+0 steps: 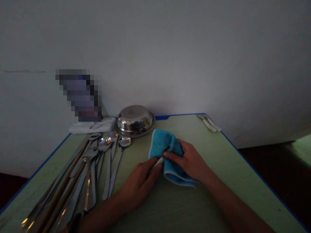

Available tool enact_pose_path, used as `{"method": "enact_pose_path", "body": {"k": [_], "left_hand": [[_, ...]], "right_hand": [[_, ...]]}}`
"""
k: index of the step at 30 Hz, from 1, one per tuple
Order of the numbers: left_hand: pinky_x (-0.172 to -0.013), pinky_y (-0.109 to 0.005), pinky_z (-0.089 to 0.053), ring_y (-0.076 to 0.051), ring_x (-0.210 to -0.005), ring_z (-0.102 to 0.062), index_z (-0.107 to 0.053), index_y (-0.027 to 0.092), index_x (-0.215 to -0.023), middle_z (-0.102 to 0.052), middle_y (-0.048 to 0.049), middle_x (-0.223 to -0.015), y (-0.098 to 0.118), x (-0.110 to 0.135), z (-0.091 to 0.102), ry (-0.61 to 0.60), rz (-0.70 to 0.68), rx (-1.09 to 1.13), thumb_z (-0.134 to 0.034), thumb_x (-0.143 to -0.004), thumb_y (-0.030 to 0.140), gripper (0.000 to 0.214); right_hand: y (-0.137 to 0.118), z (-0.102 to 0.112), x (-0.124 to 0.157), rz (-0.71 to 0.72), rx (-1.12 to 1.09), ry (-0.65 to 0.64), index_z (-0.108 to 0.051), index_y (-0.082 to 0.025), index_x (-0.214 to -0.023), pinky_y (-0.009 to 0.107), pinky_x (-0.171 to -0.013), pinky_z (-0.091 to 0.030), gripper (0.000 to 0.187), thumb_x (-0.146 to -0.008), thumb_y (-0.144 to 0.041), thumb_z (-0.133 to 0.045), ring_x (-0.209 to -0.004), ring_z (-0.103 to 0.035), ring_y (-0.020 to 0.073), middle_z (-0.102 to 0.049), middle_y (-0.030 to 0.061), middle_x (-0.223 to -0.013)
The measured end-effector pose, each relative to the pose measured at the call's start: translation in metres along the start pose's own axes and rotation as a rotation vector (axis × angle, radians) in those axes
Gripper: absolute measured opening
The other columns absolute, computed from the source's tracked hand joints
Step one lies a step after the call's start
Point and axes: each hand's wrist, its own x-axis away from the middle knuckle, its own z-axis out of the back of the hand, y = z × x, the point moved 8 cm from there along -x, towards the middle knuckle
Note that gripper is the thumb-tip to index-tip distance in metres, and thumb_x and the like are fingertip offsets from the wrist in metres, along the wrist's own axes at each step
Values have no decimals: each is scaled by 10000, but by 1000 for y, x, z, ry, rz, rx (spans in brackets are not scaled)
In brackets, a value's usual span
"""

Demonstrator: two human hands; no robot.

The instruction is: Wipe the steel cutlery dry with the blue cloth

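My left hand (143, 181) is closed round the white handle (157, 163) of a small piece of cutlery. The cutlery's metal head lies mostly hidden in a blue terry cloth (161, 140), so I cannot tell whether it is a spoon or a fork. Gripping the cloth is my right hand (188, 160), its thumb pressed over the metal part. The cloth is folded around that end, and its pale-edged lower corner hangs toward me. Both hands meet just above the middle of the green table (184, 210).
Several metal utensils (89, 184) and spoons (104, 144) lie heaped at left. An upturned steel bowl (134, 119) stands at the back, beside a white case (92, 125) with a blurred-out screen (80, 97) above it. Two white-handled pieces of cutlery (209, 124) lie at the far right corner.
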Motion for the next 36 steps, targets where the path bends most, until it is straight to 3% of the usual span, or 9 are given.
{"method": "enact_pose_path", "body": {"k": [11, 18, 25, 36], "left_hand": [[-552, -204, -364, -97, -554, -472, -494, 177, -726, -468, 53, -588, 0, -2, 1, 11, 7, 91, -294, -899, 353, 318], [-503, -215, -336, -112, -527, -492, -521, 172, -733, -533, 40, -586, -10, -5, -3, 31, 61, -80, -452, -812, 381, 234], [-481, -209, -333, -107, -508, -475, -506, 172, -692, -514, 40, -571, -10, -5, -6, 12, 85, -100, -466, -787, 333, 191], [-456, -198, -308, -83, -448, -413, -447, 180, -608, -443, 70, -497, -9, -5, -5, 33, 73, -82, -482, -759, 289, 190]], "right_hand": [[0, 0, 0, 7, 16, 14, -576, -169, -896, 269, -667, -414, 267, -755, -394, -554, -717, -548, 141, -621, 16, -815], [0, -1, 0, -1, 15, 13, -571, -177, -913, 265, -680, -417, 273, -750, -396, -559, -724, -548, 138, -625, 12, -825], [1, -4, 0, 11, -54, 16, -538, -173, -748, 216, -587, -392, 280, -826, -418, -428, -623, -490, 106, -556, -15, -676], [0, -6, 1, 7, -63, -10, -534, -172, -738, 219, -597, -402, 293, -828, -425, -415, -618, -490, 109, -556, -11, -676]]}}
